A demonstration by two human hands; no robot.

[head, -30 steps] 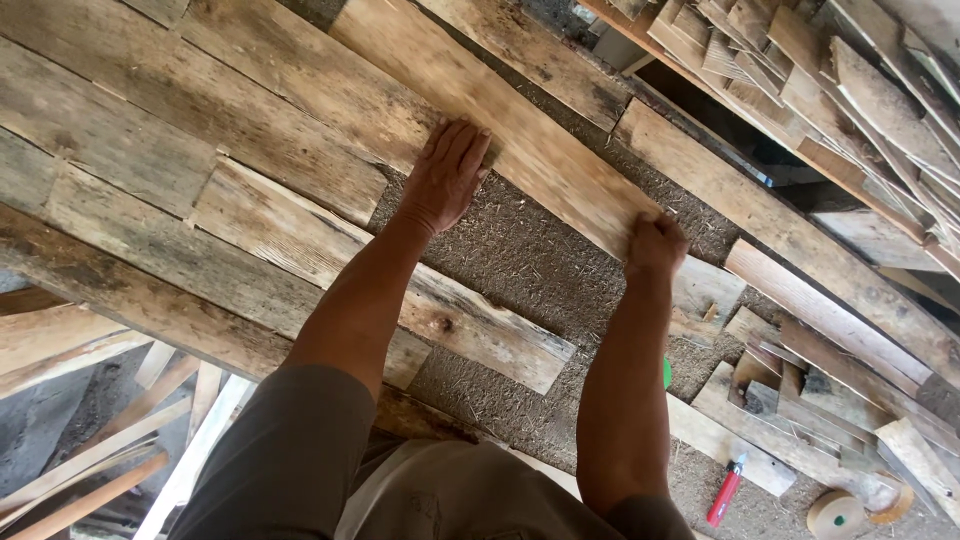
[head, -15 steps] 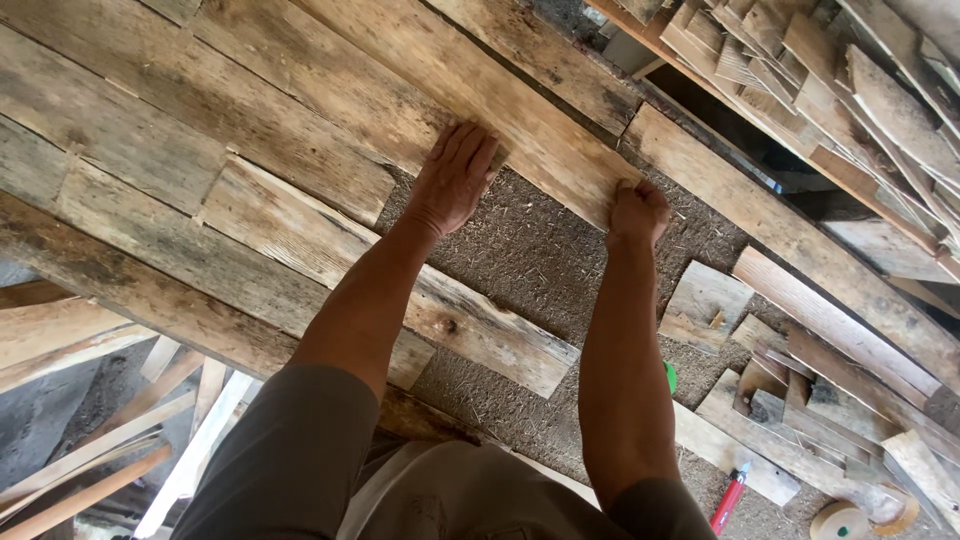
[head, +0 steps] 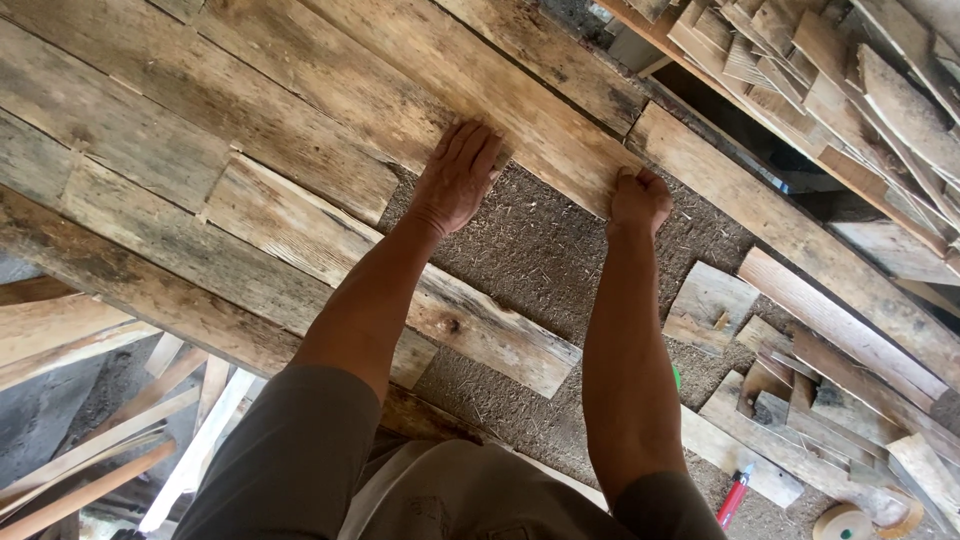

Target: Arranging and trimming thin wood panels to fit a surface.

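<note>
Hands of the person are both on one long grey plank (head: pixel 520 110), which lies on the stack of old boards (head: pixel 150 170) and runs from the far left of the stack toward its near right edge. Its cut end stops just over the patch of rough dirt ground (head: pixel 540 250). The left hand (head: pixel 455 180) lies flat on the plank near its lower edge, fingers (head: pixel 470 150) stretched out and held close together, palm down. The right hand (head: pixel 640 198) is at the very end of the plank, fingers curled around the corner of the end, knuckles toward us; how far the fingertips go under the wood I cannot tell. So the long axis of the plank goes away from both hands up and to the left, and the right hand is the nearer one to the free end.

A shorter pale board (head: pixel 400 290) lies below the left arm, across the ground, apart from the plank. Another long board (head: pixel 800 240) lies just beside the right hand on the right side, almost touching the end of the plank, and could hinder it there. Small offcuts (head: pixel 710 300) lie scattered near the right arm. Lower right, a red-handled tool (head: pixel 733 495) and a roll of tape (head: pixel 845 522) lie on the ground, well apart from the hands
</note>
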